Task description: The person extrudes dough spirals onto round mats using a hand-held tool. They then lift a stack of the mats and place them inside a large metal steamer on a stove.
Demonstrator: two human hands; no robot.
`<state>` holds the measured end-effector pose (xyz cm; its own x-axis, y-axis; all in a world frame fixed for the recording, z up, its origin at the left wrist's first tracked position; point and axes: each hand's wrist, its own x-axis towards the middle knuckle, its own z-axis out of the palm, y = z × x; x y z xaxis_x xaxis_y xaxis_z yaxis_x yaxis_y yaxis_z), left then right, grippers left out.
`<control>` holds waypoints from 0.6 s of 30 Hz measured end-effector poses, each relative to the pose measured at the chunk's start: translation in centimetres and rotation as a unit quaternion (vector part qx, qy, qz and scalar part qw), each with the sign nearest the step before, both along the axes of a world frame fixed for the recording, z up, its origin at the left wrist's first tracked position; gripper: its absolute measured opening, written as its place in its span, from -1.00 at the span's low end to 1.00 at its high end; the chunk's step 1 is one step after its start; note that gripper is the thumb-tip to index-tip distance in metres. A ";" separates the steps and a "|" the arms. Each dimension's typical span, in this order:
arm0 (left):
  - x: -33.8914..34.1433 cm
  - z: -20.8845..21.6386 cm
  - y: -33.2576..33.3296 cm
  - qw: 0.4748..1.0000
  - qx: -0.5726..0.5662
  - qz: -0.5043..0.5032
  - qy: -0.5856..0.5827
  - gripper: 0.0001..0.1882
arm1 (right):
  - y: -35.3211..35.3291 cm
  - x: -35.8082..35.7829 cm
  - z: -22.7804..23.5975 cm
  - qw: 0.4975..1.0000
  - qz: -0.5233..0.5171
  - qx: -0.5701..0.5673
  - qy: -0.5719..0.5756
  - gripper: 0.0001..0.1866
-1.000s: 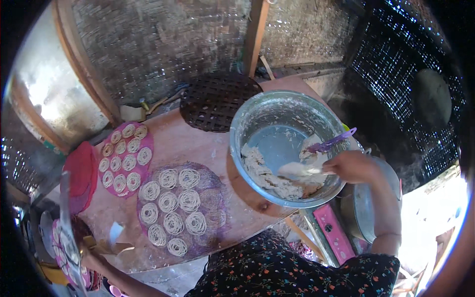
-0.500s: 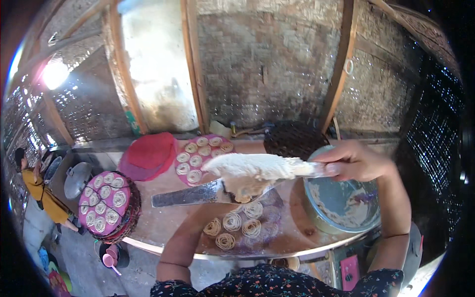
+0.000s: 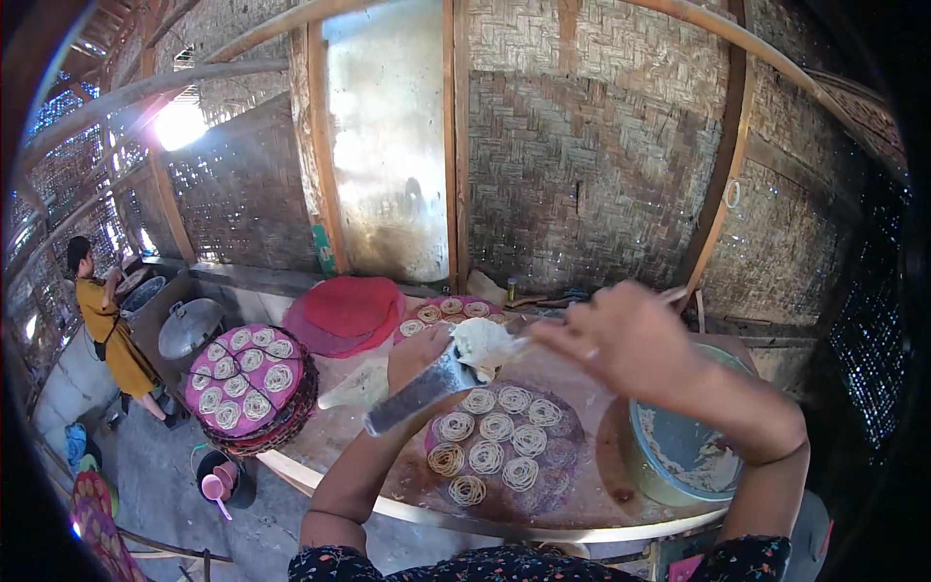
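My left hand (image 3: 415,357) is closed round a floury grey metal dough press (image 3: 423,390), its flat arm pointing down left. White dough (image 3: 482,347) sits at its mouth. My right hand (image 3: 626,344), smeared by motion, grips a dough-coated spatula (image 3: 519,341) whose blade meets the dough. Below them, coiled noodle-like dough nests (image 3: 497,427) lie in rows on a round purple mesh sheet (image 3: 567,427). A blue-green basin (image 3: 648,448) with dough residue (image 3: 713,468) stands on the right, under my right forearm.
Stacked round trays with nests (image 3: 254,388) stand at the table's left end. Red and pink mesh sheets (image 3: 344,315) lie behind, beside another nest-covered sheet (image 3: 412,315). A pale sheet-like piece (image 3: 354,385) rests on the table (image 3: 388,466). Far left, a person in mustard clothing (image 3: 112,325) stands near a lidded pot (image 3: 189,330).
The large dough mass on the spatula has become a smaller lump at the press. The press has tilted more steeply. My view has shifted left and up, revealing more wall and floor.
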<state>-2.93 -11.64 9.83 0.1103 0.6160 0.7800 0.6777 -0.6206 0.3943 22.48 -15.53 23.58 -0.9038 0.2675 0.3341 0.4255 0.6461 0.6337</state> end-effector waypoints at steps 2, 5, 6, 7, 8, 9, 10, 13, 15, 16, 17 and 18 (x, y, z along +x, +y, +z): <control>0.0 0.6 -0.1 0.999 0.000 -0.048 0.023 -0.54 | -0.4 -1.9 -1.9 0.999 -0.008 0.036 -0.037 -0.61; -1.5 -2.1 1.2 0.993 -0.005 0.008 0.118 -0.50 | 0.0 -2.2 -5.8 0.997 0.006 0.051 -0.058 -0.64; -2.1 -3.5 1.7 0.983 -0.018 0.056 0.175 -0.47 | 0.1 -1.9 -6.6 0.998 0.018 0.028 -0.044 -0.63; -3.1 -4.7 2.2 0.988 0.033 0.040 0.146 -0.49 | 0.0 -1.4 -6.8 0.999 0.007 0.011 -0.041 -0.61; -4.2 -6.2 3.6 0.988 0.034 0.042 0.146 -0.49 | -0.4 -0.8 -6.2 0.999 0.009 0.012 -0.041 -0.61; -5.5 -7.6 5.2 0.982 -0.014 0.065 0.175 -0.61 | -0.9 0.0 -5.0 1.000 -0.003 -0.014 -0.021 -0.60; -5.1 -6.5 4.5 0.973 -0.008 0.104 0.206 -0.67 | -1.2 0.7 -4.0 0.999 -0.023 -0.044 0.000 -0.60; -4.6 -4.0 1.9 0.960 -0.025 0.173 0.216 -0.74 | -2.2 0.6 -1.4 1.000 0.006 0.014 0.010 -0.60; -3.1 -3.3 1.6 0.964 -0.088 0.163 0.193 -0.70 | -1.7 0.5 -1.4 0.999 -0.036 0.005 -0.025 -0.60; -3.4 -4.6 2.4 0.962 -0.089 0.166 0.196 -0.70 | -1.5 0.1 -1.4 0.997 -0.056 0.007 -0.055 -0.60; -4.1 -6.7 4.3 0.993 -0.049 0.084 0.065 -0.67 | -1.4 -0.7 -1.5 0.998 -0.048 0.012 -0.050 -0.60; -3.8 -8.0 5.3 0.997 -0.057 0.039 -0.025 -0.64 | -0.8 -1.4 -2.2 0.998 -0.038 0.016 -0.049 -0.59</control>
<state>-6.75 -6.38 1.85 0.0218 0.7060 0.7079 0.7000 -0.5163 0.4934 21.08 -16.36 21.43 -0.9104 0.3262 0.2546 0.4068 0.5931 0.6948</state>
